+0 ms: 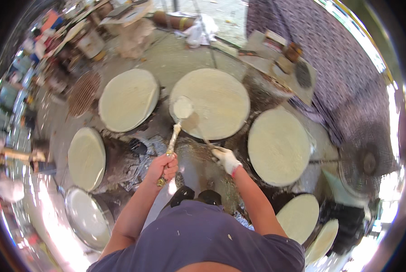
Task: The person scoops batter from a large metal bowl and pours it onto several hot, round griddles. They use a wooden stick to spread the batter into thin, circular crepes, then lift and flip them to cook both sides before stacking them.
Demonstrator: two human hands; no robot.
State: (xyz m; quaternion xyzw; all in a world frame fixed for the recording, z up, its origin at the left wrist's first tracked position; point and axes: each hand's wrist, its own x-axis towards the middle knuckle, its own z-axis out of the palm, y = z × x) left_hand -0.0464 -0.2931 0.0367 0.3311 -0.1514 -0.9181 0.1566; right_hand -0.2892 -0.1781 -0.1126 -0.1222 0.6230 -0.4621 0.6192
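Note:
My bare left hand (161,170) grips the wrapped handle of a ladle (173,139). The ladle's round bowl, holding pale batter (183,108), is over the left edge of the middle round griddle (216,98). A pale cream layer covers that griddle. My right hand (226,159), in a white work glove, is closed around the handle of a thin tool (205,138). Its rounded, blurred end lies over the griddle's lower left part, close to the ladle; whether it touches the layer I cannot tell.
More cream-covered rounds curve around me, including one at left (129,100) and one at right (279,148). A wide pan (88,217) with a shiny pale surface is lower left. A round grate (84,93), a low table (304,91) bearing items and a fan (369,163) stand farther out.

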